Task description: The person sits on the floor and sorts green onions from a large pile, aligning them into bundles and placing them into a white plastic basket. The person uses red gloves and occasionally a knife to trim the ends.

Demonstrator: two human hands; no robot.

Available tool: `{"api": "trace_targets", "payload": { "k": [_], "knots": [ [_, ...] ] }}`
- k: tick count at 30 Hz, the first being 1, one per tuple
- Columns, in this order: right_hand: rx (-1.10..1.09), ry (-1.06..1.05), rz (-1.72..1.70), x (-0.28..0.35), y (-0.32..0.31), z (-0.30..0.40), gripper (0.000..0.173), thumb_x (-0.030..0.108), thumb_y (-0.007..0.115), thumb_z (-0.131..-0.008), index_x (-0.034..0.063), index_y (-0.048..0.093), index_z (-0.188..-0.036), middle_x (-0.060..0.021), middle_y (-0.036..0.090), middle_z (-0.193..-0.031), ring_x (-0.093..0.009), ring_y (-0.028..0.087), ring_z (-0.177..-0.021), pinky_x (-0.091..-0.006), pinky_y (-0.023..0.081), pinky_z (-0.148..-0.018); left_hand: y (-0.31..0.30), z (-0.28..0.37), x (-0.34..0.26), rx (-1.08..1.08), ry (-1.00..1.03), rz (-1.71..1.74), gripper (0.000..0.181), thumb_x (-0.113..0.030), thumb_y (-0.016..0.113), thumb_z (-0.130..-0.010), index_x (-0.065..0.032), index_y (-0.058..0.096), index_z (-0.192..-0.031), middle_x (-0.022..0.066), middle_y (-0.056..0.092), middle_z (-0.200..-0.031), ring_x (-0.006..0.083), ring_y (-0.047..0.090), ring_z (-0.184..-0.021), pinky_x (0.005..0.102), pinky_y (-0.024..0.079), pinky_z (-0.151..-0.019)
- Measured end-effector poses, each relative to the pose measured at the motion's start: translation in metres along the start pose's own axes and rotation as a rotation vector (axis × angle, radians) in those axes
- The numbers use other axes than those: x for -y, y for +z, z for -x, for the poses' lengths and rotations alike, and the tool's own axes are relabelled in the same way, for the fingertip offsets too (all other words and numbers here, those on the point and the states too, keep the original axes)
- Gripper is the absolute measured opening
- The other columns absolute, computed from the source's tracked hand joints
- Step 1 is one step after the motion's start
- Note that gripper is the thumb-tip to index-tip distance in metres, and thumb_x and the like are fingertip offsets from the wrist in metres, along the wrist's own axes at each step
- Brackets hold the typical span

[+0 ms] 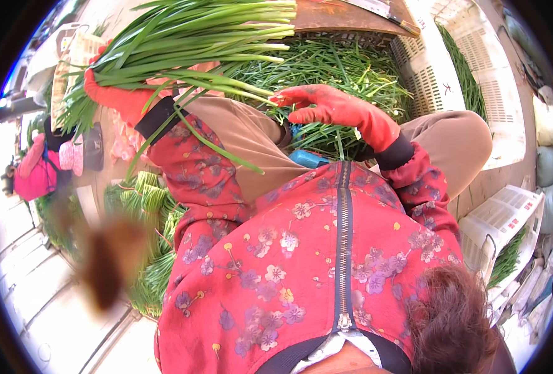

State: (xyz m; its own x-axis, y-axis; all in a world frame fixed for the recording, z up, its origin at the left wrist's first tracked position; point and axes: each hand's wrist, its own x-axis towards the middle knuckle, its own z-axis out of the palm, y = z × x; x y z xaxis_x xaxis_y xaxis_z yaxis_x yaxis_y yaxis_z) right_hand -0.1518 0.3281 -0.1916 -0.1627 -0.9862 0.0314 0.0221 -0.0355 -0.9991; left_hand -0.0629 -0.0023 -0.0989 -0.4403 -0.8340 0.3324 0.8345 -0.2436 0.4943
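My left hand (120, 98), in a red glove, grips a thick bunch of long green stalks that look like garlic chives (197, 44). The pale cut ends point right and the leaf tips hang down at the left. A few loose leaves droop over my left sleeve. My right hand (337, 110), also red-gloved, has its fingers apart beside the lower stalk ends. Whether a fingertip touches them I cannot tell. Beneath it lies a heap of loose chive leaves (323, 65), between my bent knees.
Above the heap is a brown board (323, 16) with a knife (381, 11) on it. White plastic crates (438, 70) with greens stand at the right, another crate (501, 219) lower down. Tied chive bundles (150, 201) lie at my left. Another person (38, 163) is farther left.
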Motion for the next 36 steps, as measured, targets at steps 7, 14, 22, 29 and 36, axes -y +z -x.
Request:
{"api": "trace_targets", "payload": {
  "k": [7, 14, 22, 29, 36],
  "knots": [
    [-0.649, -0.048, 1.242, 0.042, 0.013, 0.008, 0.057, 0.026, 0.074, -0.066, 0.0118, 0.056, -0.118, -0.0083, 0.06, -0.107, -0.024, 0.054, -0.105, -0.0367, 0.041, -0.087, 0.017, 0.015, -0.005, -0.195, 0.097, -0.264, 0.03, -0.028, 0.041, -0.083, -0.0022, 0.056, -0.09, 0.0152, 0.061, -0.095, 0.0277, 0.057, -0.095, 0.0424, 0.044, -0.088],
    [-0.719, -0.295, 1.436, 0.039, 0.041, -0.038, 0.095, 0.041, 0.072, -0.064, 0.0042, 0.026, -0.139, -0.0141, 0.027, -0.144, -0.029, 0.021, -0.135, -0.0423, 0.014, -0.109, 0.054, 0.022, 0.039, -0.248, 0.046, -0.236, 0.031, -0.028, 0.043, -0.082, 0.0007, 0.055, -0.087, 0.0133, 0.059, -0.087, 0.0259, 0.057, -0.081, 0.0377, 0.047, -0.077],
    [-1.168, -0.361, 1.474, 0.088, 0.007, -0.11, 0.073, 0.027, 0.07, -0.068, 0.0068, 0.039, -0.131, -0.0157, 0.046, -0.125, -0.028, 0.044, -0.116, -0.0414, 0.033, -0.096, 0.121, 0.072, 0.094, -0.036, 0.231, -0.313, 0.018, -0.006, 0.064, -0.076, 0.0042, 0.058, -0.089, 0.0135, 0.063, -0.082, 0.0242, 0.061, -0.072, 0.0381, 0.052, -0.069],
    [-0.587, -0.206, 0.446, 0.142, -0.054, -0.083, 0.044, 0.023, 0.076, -0.068, -0.0001, 0.06, -0.102, -0.0066, 0.065, -0.089, -0.016, 0.061, -0.079, -0.0289, 0.049, -0.072, 0.164, 0.06, 0.05, 0.639, -0.359, -0.827, 0.037, -0.025, 0.067, -0.079, -0.0009, 0.06, -0.106, 0.003, 0.063, -0.084, 0.0118, 0.056, -0.073, 0.0267, 0.043, -0.071],
    [-0.078, -0.107, 0.317, 0.126, -0.092, -0.087, 0.037, 0.024, 0.074, -0.072, 0.0024, 0.063, -0.1, -0.0043, 0.064, -0.089, -0.011, 0.058, -0.081, -0.0275, 0.048, -0.072, 0.141, 0.039, 0.062, 0.978, -0.729, -0.594, 0.06, -0.039, 0.063, -0.08, 0.0022, 0.049, -0.122, 0.009, 0.06, -0.105, 0.018, 0.055, -0.097, 0.032, 0.043, -0.088]
  ]
}}
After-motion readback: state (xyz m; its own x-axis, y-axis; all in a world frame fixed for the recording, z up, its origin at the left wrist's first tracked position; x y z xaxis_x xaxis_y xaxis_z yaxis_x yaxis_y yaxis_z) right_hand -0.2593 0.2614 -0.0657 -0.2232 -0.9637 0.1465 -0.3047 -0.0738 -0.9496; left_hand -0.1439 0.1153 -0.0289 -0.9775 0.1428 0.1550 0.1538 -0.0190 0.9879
